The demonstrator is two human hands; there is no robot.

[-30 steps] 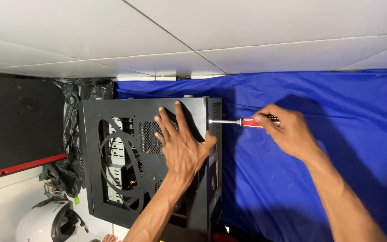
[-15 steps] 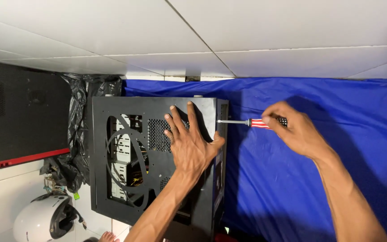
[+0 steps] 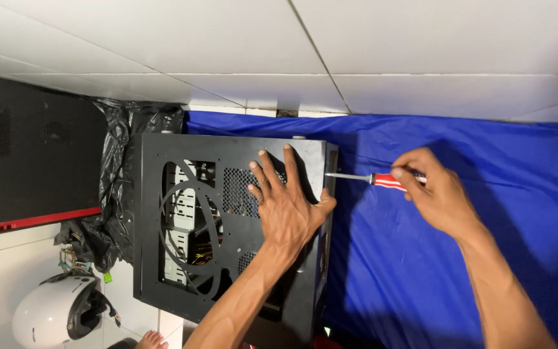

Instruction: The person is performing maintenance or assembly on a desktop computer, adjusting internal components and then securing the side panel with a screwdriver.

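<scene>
Our left hand (image 3: pixel 289 210) lies flat and spread on the side panel of the black computer case (image 3: pixel 182 168), while our right hand (image 3: pixel 437 194) pinches the red-handled screwdriver (image 3: pixel 377 180) just beside the case's rear edge. We see its shaft run level, tip leftward at that edge, so the right hand is nearer; a blue cloth (image 3: pixel 473 142) spreads behind, a white helmet (image 3: pixel 46 317) sits lower left
</scene>
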